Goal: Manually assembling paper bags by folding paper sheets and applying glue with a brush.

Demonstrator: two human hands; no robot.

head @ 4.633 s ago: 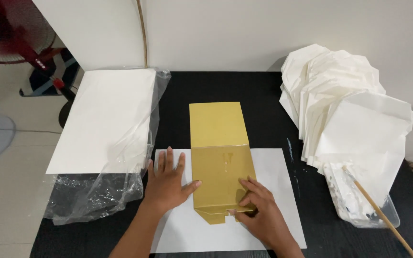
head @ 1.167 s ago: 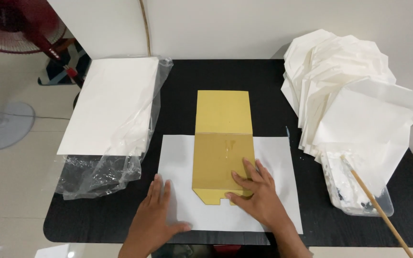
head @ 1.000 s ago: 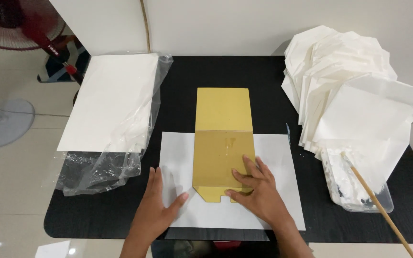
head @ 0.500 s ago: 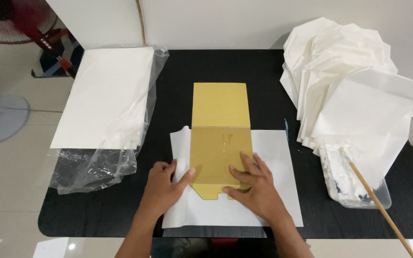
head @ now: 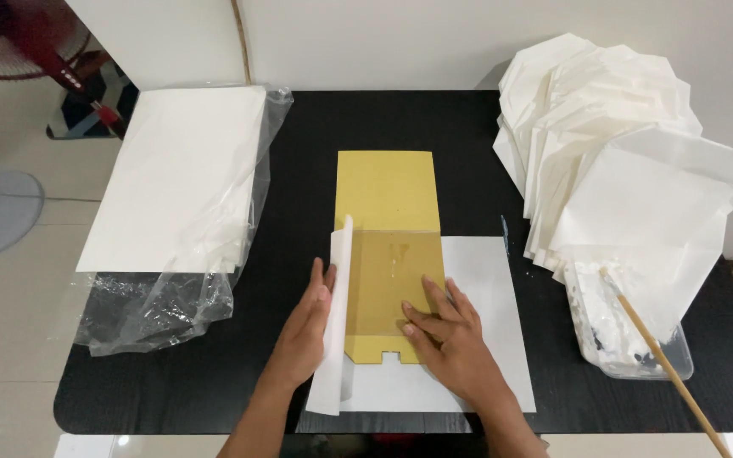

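Left hand (head: 305,326), fingers together, folds the white paper sheet's (head: 485,322) left edge up against the gold template (head: 388,254); right hand (head: 451,339), fingers spread, pins it. Creasing flat seems next.

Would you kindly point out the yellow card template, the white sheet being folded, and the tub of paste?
yellow card template (head: 388,191), head view, on its bare upper half.
white sheet (head: 489,322), head view, on its flat right part.
tub of paste (head: 612,326), head view, on the white paste inside.
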